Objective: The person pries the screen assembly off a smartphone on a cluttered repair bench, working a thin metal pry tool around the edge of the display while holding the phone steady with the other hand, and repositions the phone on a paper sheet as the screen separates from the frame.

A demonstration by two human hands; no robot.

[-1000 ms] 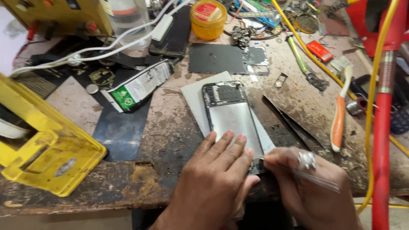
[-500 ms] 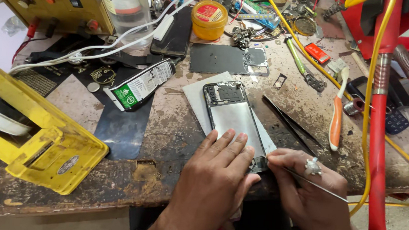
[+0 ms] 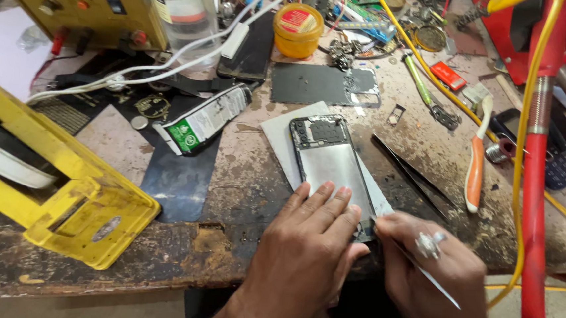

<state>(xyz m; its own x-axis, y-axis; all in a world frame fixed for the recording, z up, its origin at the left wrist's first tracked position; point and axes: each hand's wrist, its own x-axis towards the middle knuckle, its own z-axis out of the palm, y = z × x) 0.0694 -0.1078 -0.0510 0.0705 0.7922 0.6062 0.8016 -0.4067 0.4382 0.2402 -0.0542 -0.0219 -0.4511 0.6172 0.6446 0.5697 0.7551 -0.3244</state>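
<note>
Left hand (image 3: 307,247): laid flat, fingers stretched out and close together, palm pressing down on the near end of the opened phone (image 3: 330,161); it grips nothing, and the flat press looks meant to keep the phone from sliding.

Right hand (image 3: 431,272): fingers curled shut around a thin metal tool (image 3: 437,283), held like a pen, its tip at the phone's lower right corner just beside the left fingertips; a ring sits on one finger. The low angle suits prying or scraping along the edge.

Opened phone: back cover off, bare grey inner plate up, lying lengthwise on a white sheet (image 3: 278,135) at the near middle of the workbench (image 3: 240,196); the sheet seems to serve as a clean pad over the stained top.

Black tweezers (image 3: 414,178): just right of the phone, within reach.

Orange-handled tool (image 3: 474,172): further right, near a red cable (image 3: 534,196).

Dark back cover (image 3: 321,84): behind the phone, set apart.

Glue tube (image 3: 206,117): to the left, lying on its side.

Yellow jar (image 3: 298,29): far edge, lid on.

Yellow holder (image 3: 48,189): far left, overhanging the bench edge.
</note>
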